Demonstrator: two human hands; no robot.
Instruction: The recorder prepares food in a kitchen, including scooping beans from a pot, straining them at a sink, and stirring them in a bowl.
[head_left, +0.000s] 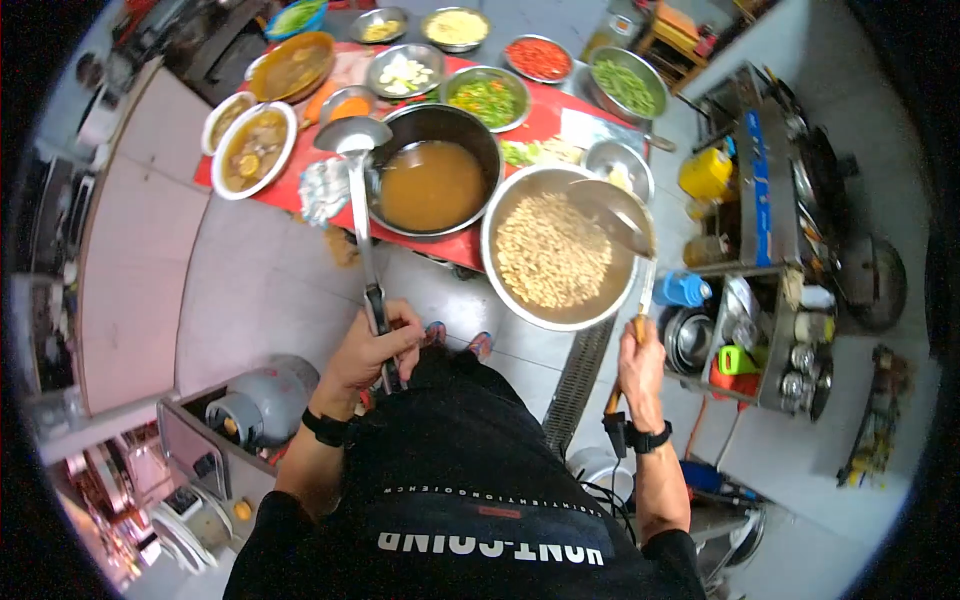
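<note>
My left hand (382, 341) grips the black handle of a metal ladle (358, 139), whose bowl is over the left rim of a dark pot (484, 135) of brown liquid (433, 186). With my right hand (641, 367) I hold the wooden handle of a strainer (611, 217). Its round head, tilted, lies over the right part of a large metal bowl (499, 289) of pale peanuts or beans (553, 255); which of these they are, I cannot tell. Left of the pot, a crumpled cloth (324, 191) rests on the red tabletop (285, 187).
Bowls of chopped green peppers (487, 101), red peppers (538, 58) and green vegetables (624, 86) stand at the back. White soup bowls (255, 154) are at the left. A gas cylinder (270, 397) stands lower left, a metal shelf rack (769, 330) at right. A floor drain grate (577, 379) runs nearby.
</note>
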